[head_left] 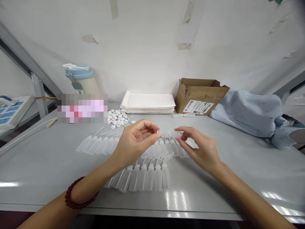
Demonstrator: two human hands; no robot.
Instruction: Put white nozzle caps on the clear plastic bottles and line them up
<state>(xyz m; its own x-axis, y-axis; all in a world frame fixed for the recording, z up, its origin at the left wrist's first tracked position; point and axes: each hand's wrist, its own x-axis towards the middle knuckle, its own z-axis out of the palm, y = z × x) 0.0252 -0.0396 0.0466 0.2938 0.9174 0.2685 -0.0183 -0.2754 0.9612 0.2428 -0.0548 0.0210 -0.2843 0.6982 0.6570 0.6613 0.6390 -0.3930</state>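
My left hand [140, 137] pinches a small white piece that looks like a cap [160, 134], mostly hidden by thumb and fingertips. Facing it, my right hand [201, 147] grips a small translucent plastic bottle [177, 134] between thumb and fingers, held above the table with its neck towards the left hand. Beneath the hands lie rows of similar squeeze bottles: a front row [143, 178], plus a back row running from the left group [95, 144] to bottles [162, 149] partly covered by my hands. Thin white curved tubes stick out of their caps.
White caps [116, 118] lie piled at the back left. Behind stand a stack of white trays or sheets [149, 103], an open cardboard box [202, 97] and a blue-lidded tumbler [82, 79]. A flat clear piece [183, 115] lies by the box; blue cloth [247, 114] sits right.
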